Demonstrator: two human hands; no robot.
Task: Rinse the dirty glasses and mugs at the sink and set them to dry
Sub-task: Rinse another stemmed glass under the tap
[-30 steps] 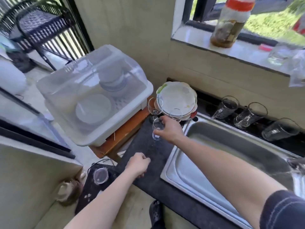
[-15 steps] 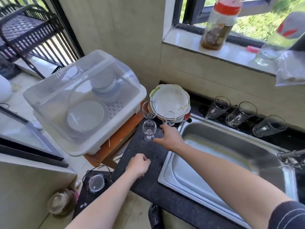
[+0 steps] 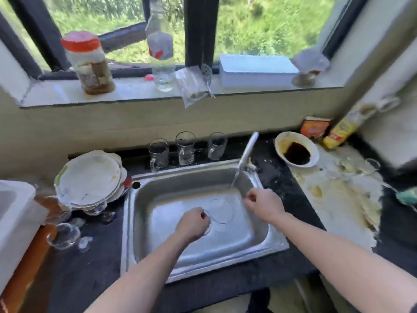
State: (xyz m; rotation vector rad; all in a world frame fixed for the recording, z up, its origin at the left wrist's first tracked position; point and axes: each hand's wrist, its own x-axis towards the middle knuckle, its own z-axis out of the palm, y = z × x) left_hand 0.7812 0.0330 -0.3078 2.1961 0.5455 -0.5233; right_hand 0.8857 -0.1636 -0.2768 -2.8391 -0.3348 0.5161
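Wine glasses (image 3: 64,236) stand on the table (image 3: 101,256). Over the sink (image 3: 203,251) the left hand (image 3: 193,224) is curled, probably pinching a clear glass (image 3: 222,211). The right hand (image 3: 264,205) is curled too, but its hold I cannot tell. It is best to bring the rim under the water stream (image 3: 234,179) and turn it slowly.

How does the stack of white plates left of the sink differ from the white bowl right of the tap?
The stack of dirty white plates is several flat plates piled up, left of the steel sink; the round white bowl is a single deep dish, right of the white tap. The plates show only pale smears; the bowl holds a dark brown puddle. Both are white, dirty and on the dark countertop.
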